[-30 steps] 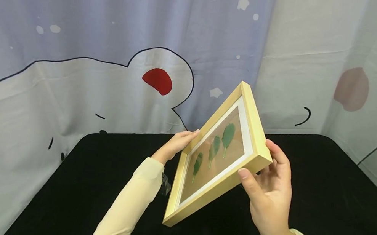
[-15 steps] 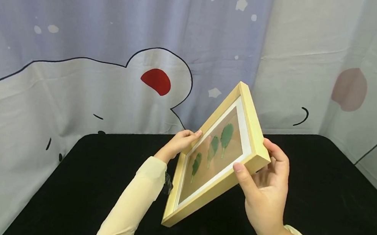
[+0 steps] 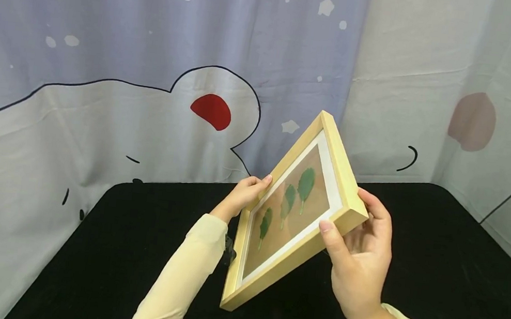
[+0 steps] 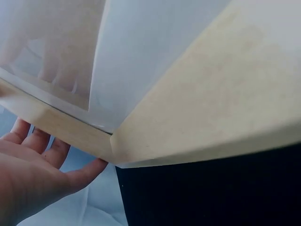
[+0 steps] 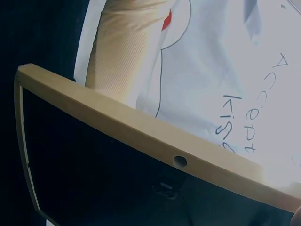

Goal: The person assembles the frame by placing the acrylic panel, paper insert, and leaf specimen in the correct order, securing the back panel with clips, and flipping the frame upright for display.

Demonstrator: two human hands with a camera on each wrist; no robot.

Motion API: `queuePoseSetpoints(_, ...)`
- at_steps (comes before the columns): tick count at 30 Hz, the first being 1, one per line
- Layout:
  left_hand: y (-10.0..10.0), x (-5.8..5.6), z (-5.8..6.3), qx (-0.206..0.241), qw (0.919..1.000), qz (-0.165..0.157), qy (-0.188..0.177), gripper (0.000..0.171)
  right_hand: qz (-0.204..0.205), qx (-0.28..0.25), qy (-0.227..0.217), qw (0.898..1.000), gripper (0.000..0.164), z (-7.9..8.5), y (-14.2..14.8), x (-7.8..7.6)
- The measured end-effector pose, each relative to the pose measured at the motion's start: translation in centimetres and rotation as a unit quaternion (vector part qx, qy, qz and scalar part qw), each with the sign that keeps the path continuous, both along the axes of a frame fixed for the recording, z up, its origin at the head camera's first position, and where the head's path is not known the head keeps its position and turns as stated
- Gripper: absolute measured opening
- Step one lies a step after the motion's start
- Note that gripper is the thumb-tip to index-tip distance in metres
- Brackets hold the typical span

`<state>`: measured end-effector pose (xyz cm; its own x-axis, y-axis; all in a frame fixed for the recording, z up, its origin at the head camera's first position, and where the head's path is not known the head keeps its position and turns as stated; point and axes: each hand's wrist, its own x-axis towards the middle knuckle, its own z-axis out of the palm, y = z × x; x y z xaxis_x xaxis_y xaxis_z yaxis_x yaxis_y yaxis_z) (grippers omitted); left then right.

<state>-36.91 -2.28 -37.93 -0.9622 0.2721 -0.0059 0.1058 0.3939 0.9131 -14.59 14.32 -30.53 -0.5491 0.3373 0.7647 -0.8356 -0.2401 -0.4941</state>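
A light wooden picture frame (image 3: 291, 259) is held tilted above the black table, its front turned toward the left. Behind its glazing, three green leaves (image 3: 306, 183) lie on a brown ground inside a white mat. My left hand (image 3: 243, 195) grips the far left rail, thumb on the front side. At the near right corner my right hand (image 3: 363, 264) holds the frame, thumb on the lower rail and fingers behind. The left wrist view has the left hand (image 4: 37, 174) at the rail near a corner. The right wrist view shows the dark back (image 5: 94, 155) and a round hole (image 5: 180, 161) in the wooden edge.
A black-covered table (image 3: 450, 263) spreads beneath both hands. Behind it hangs a pale curtain (image 3: 114, 124) with a printed cartoon figure, and more white cloth closes off the right side. Handwriting-style lettering (image 5: 230, 120) on the cloth appears in the right wrist view.
My right thumb has slid slightly up and left onto the frame's front edge. The left hand has shifted a little to the right in view. The frame stays almost at the same tilt.
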Motion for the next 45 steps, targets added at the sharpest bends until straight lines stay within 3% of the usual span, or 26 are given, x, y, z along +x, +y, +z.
queuePoseSetpoints(8, -0.6, 0.6, 0.1, 0.008, 0.9987, 0.047, 0.018, 0.047, -0.005, -0.014, -0.005, 1.0, 0.053, 0.2, 0.2, -0.8)
queuePoseSetpoints(18, -1.6, 1.4, 0.0, 0.042, 0.9932, 0.107, 0.02, 0.058, 0.023, -0.027, -0.007, 0.999, 0.052, 0.2, 0.9, -2.5)
queuePoseSetpoints(25, -2.4, 1.3, -0.2, 0.031, 0.9887, 0.145, 0.018, 0.056, 0.032, -0.017, -0.013, 0.999, 0.053, 0.3, 1.6, -3.7)
queuePoseSetpoints(45, -4.9, 2.6, -0.1, 0.035, 0.9797, 0.198, 0.001, 0.058, 0.092, -0.011, -0.051, 0.994, 0.051, 0.8, 3.1, -6.6)
